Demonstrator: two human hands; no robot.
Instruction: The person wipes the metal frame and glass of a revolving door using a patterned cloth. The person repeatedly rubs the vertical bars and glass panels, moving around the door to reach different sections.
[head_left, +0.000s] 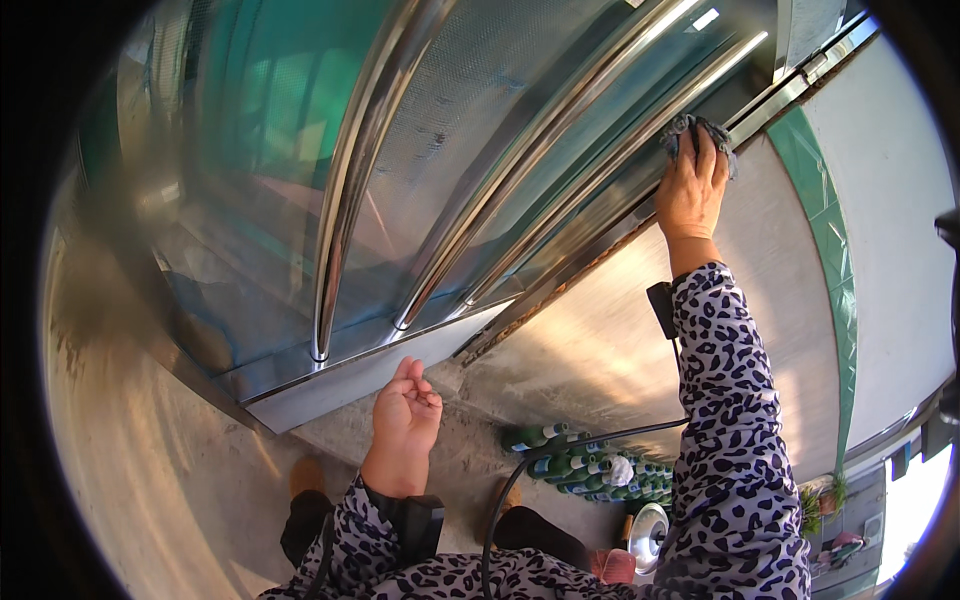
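Note:
In the head view, my right hand (694, 184) presses a crumpled dark grey cloth (697, 139) against the metal edge of the door frame, at upper right. Polished steel bars (517, 161) run across the reflective metal-and-glass door (442, 127) to the left of that hand. My left hand (409, 409) hangs in front of the door's lower end, palm turned up and fingers loosely curled, with nothing seen in it. It does not appear to touch the door's pale bottom edge (375, 375).
Many green glass bottles (555, 465) lie stacked by the wall below. A round metal lid (648, 536) and a red container (613, 566) are near my legs. A black cable (517, 469) loops to my right sleeve. Green tiles (829, 240) edge the pale wall (742, 285).

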